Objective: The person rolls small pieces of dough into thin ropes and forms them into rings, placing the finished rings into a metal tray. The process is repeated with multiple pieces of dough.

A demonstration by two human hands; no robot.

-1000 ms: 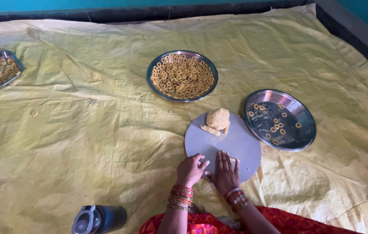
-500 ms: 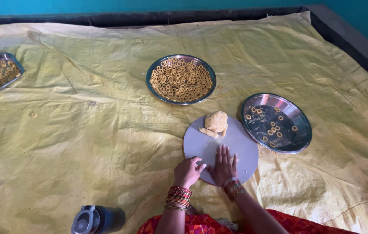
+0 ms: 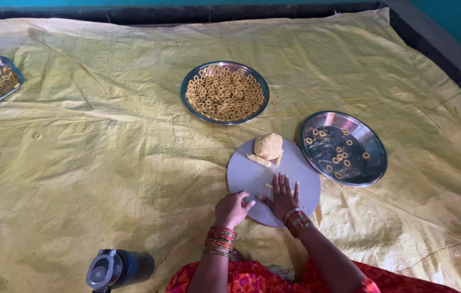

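The right hand (image 3: 282, 196) is lying flat with fingers spread on the round grey board (image 3: 252, 176), pressing a small dough strip (image 3: 268, 185). The left hand (image 3: 232, 209) is resting loosely curled on the board's near edge, holding nothing. A dough lump (image 3: 268, 145) is sitting at the board's far side.
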